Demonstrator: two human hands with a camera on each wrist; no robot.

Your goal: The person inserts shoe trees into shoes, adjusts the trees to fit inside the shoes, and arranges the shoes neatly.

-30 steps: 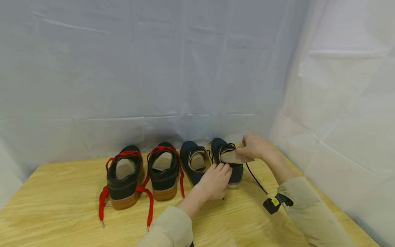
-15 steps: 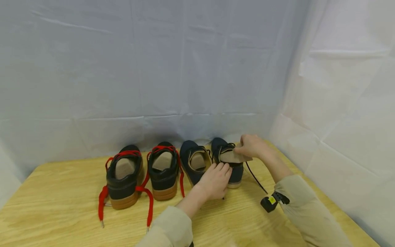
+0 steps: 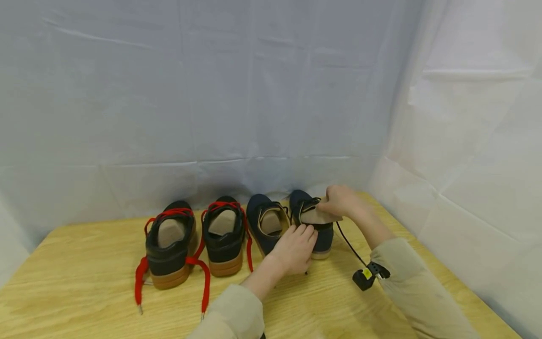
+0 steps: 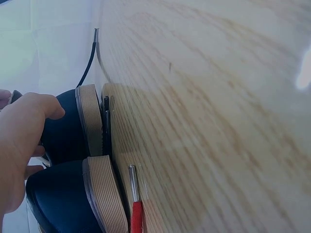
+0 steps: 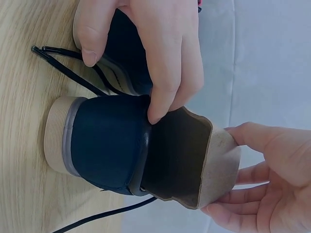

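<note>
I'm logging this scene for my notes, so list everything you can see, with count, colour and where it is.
red-laced shoes: two, black with tan soles and red laces, left part of the table, heels toward the camera.
navy shoes: two, navy with pale soles and black laces, to the right of the red-laced pair.
insole: one, tan, partly inside the rightmost navy shoe, bent upward.
table: one, light wood.
backdrop sheet: pale grey-white, behind and to the right.
sleeves: two, beige; a small black device sits at the right wrist.
left hand: on the heel of the rightmost navy shoe.
right hand: grips the insole.
</note>
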